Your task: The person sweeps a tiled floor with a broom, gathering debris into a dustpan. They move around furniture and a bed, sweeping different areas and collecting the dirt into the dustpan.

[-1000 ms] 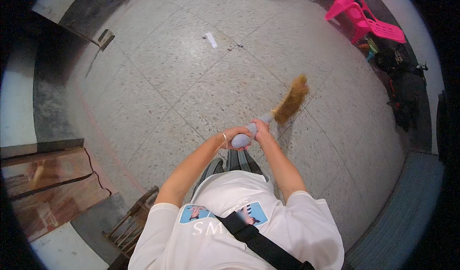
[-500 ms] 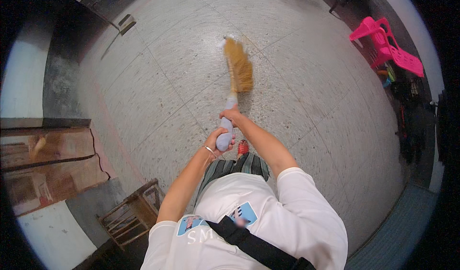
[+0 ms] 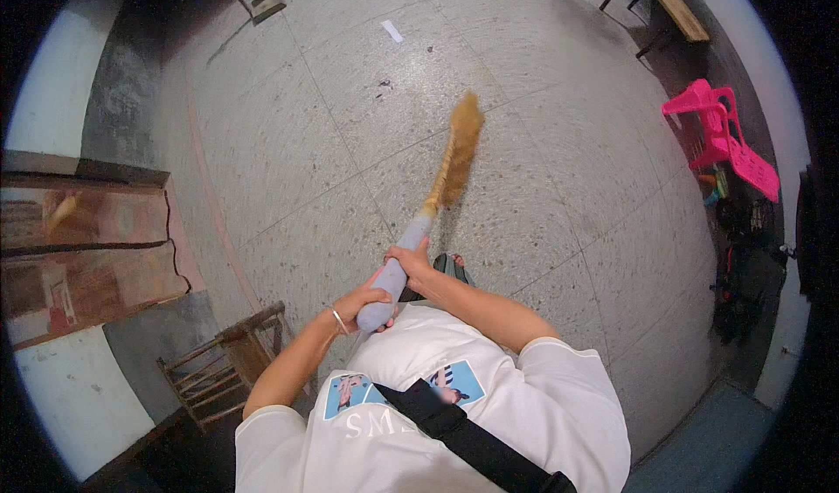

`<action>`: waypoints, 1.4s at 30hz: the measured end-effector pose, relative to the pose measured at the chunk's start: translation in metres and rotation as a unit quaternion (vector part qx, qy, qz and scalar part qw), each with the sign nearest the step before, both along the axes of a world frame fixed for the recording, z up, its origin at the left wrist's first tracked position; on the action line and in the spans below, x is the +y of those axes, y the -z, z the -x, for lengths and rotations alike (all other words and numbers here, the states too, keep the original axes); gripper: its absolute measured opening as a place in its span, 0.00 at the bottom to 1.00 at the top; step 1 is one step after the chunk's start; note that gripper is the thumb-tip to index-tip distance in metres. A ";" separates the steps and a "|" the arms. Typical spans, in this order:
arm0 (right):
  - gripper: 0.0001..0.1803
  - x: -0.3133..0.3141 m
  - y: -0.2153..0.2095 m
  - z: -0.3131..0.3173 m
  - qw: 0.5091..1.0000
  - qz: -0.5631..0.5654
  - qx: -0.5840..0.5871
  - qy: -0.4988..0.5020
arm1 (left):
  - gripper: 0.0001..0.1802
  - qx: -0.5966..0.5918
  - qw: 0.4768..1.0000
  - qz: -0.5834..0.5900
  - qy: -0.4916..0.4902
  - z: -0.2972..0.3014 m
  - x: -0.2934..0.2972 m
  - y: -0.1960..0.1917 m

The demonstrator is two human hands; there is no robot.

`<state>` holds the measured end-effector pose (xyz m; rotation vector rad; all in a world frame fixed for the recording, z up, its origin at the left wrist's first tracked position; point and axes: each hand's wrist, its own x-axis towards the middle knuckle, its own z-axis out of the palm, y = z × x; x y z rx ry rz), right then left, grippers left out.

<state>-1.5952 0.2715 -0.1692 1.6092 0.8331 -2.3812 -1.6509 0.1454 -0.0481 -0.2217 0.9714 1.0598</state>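
Both my hands grip a broom (image 3: 463,148) with yellow-brown bristles and a thick, pale-wrapped handle. My left hand (image 3: 360,299), with a bracelet at the wrist, closes round the butt end close to my shirt. Further up the handle, my right hand (image 3: 411,261) is wrapped round it. The broom slants away from me and to the right, its bristle head over the speckled grey floor (image 3: 332,143). Beyond the bristles lie a white scrap (image 3: 391,31) and small dark bits (image 3: 384,83).
A pink plastic chair (image 3: 725,139) stands along the right wall, beside dark clutter. At the far right is a wooden bench (image 3: 671,8). A wooden chair (image 3: 223,362) stands near left. Far left, a boxy object (image 3: 267,5) sits on the floor by a thin rod.
The broom's handle has come back toward my body and left, and its head has swung right. The white scrap and dark bits now show plainly beyond it. Both hands keep their hold.
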 end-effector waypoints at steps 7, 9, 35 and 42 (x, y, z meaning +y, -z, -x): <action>0.56 -0.058 -0.016 0.047 0.999 0.026 -0.028 0.001 | 0.41 0.007 1.000 0.020 -0.016 0.040 -0.058 0.005; 0.57 -0.068 -0.012 0.071 0.998 0.054 0.024 0.026 | 0.41 0.055 0.998 0.032 -0.028 0.054 -0.058 -0.006; 0.53 0.418 0.086 0.117 0.975 -0.139 -0.030 0.171 | 0.41 -0.017 0.997 -0.071 -0.034 0.156 0.227 0.058; 0.25 0.442 0.140 0.225 0.977 -0.166 -0.050 0.124 | 0.34 -0.012 0.986 -0.018 -0.163 0.189 0.294 0.055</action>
